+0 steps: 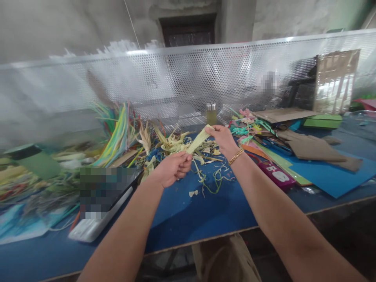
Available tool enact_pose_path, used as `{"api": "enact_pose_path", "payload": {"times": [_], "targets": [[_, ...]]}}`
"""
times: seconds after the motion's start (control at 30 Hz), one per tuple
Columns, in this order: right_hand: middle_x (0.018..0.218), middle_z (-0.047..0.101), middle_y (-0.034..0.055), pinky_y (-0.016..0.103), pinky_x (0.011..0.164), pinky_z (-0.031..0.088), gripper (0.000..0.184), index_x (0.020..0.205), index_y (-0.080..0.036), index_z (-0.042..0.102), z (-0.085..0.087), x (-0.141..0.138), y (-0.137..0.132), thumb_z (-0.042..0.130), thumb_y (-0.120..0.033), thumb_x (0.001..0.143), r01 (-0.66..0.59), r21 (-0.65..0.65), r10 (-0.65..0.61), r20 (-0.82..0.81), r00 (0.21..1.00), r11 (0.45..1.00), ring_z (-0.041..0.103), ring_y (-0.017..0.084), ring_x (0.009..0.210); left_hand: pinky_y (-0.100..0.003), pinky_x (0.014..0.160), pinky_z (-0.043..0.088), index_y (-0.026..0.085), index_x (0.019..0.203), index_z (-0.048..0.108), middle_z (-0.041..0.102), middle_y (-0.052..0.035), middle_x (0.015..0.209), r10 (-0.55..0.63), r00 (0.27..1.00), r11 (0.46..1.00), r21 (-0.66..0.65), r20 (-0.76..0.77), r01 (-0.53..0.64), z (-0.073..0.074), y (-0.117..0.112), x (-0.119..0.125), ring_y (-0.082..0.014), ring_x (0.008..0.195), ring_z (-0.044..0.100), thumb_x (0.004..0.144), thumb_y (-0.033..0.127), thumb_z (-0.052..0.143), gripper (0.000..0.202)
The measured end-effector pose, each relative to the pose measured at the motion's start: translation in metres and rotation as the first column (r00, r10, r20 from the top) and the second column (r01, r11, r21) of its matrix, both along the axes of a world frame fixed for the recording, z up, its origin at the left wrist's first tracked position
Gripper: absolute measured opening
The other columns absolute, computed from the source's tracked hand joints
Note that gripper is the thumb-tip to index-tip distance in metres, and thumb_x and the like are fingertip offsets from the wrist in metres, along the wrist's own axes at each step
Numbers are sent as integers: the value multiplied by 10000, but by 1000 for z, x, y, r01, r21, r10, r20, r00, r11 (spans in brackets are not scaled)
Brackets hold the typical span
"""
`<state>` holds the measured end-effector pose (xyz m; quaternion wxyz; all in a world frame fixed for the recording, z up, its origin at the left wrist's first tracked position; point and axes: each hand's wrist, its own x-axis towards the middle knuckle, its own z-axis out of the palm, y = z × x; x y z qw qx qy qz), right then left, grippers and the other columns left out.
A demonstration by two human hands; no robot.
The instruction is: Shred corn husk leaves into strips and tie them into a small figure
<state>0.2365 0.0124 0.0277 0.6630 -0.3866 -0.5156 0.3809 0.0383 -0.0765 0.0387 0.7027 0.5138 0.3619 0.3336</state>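
Observation:
A pale green strip of corn husk (pixel 198 141) is stretched between my two hands above the blue table. My left hand (pixel 173 169) is closed, pinching the strip's lower end between thumb and fingers. At the upper right end, my right hand (pixel 222 138) grips the husk, with a gold chain bracelet on that wrist. Just behind the hands lies a heap of dry husks (pixel 170 143). Below the strip, thin green strands (pixel 216 184) and a small white scrap (pixel 193 193) rest on the table.
Bundled coloured strips (pixel 119 133) stand at the left, near a partly blurred device with a white edge (pixel 88 231). A lidded jar (pixel 211 114) stands at the back before a perforated metal panel (pixel 246 78). Cardboard pieces (pixel 313 147), blue sheets (pixel 331 182) and a magenta pack (pixel 276 175) lie right.

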Motion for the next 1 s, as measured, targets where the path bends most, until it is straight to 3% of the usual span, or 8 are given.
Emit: {"api": "enact_pose_path", "payload": {"times": [0.2, 0.3, 0.43, 0.63, 0.7, 0.77, 0.87, 1.0], "targets": [[791, 687, 74, 290, 712, 483, 367, 776, -158, 680, -13, -9, 0, 700, -516, 696, -179, -129, 188, 63, 980, 975, 607, 151, 727, -112, 338, 151, 174, 721, 427, 214, 81, 540, 163, 960, 987, -25, 229, -161, 9, 11, -22, -38, 386, 209, 853, 129, 488, 152], [720, 669, 55, 279, 640, 439, 387, 684, -163, 680, -14, -11, -6, 695, -550, 679, -114, -166, 170, 377, 910, 979, 579, 149, 657, -112, 330, 157, 173, 708, 426, 213, 84, 515, 312, 888, 948, -52, 338, -313, 12, 18, -32, -39, 368, 220, 857, 95, 454, 170], [629, 637, 21, 273, 588, 355, 378, 605, -199, 700, -14, -26, -20, 698, -575, 647, -75, -127, 147, 804, 576, 989, 546, 149, 612, -119, 322, 144, 173, 706, 425, 250, 81, 500, 476, 770, 866, -74, 425, -495, 12, 25, -40, -36, 351, 232, 900, 119, 396, 204], [636, 660, 45, 331, 690, 365, 245, 583, -225, 710, -21, -57, -37, 768, -462, 608, -49, -199, 205, 964, 171, 979, 587, 212, 695, -131, 333, 145, 179, 713, 416, 261, 84, 486, 550, 706, 812, -90, 447, -576, 13, 25, -42, -32, 340, 237, 915, 120, 372, 215], [693, 686, 38, 325, 711, 380, 82, 609, -221, 708, -20, -58, -39, 760, -282, 624, -110, -254, 272, 940, 205, 961, 601, 211, 734, -128, 339, 157, 180, 718, 415, 269, 86, 486, 534, 725, 823, -71, 434, -564, 13, 25, -41, -29, 338, 246, 906, 122, 390, 198], [760, 704, 37, 296, 702, 406, 43, 640, -197, 683, -16, -54, -39, 689, -180, 678, -242, -302, 375, 852, 366, 922, 613, 188, 750, -124, 354, 194, 181, 731, 419, 342, 73, 503, 520, 759, 832, -28, 391, -555, 12, 24, -38, -32, 357, 323, 891, 123, 410, 171], [744, 691, 42, 253, 644, 438, 114, 669, -175, 597, -7, -45, -42, 597, -199, 781, -458, -314, 551, 575, 605, 832, 624, 149, 706, -138, 373, 244, 185, 765, 441, 534, 16, 615, 553, 808, 808, 109, 201, -580, 6, 23, -30, -66, 446, 499, 856, 137, 459, 104], [612, 612, -6, 210, 487, 390, 118, 735, -182, 549, 0, -41, -46, 623, -254, 791, -534, -312, 617, 338, 711, 786, 550, 97, 519, -172, 369, 236, 187, 758, 463, 605, -12, 681, 547, 833, 819, 262, -85, -511, -8, 19, -10, -90, 431, 522, 837, 176, 485, 83]]}}
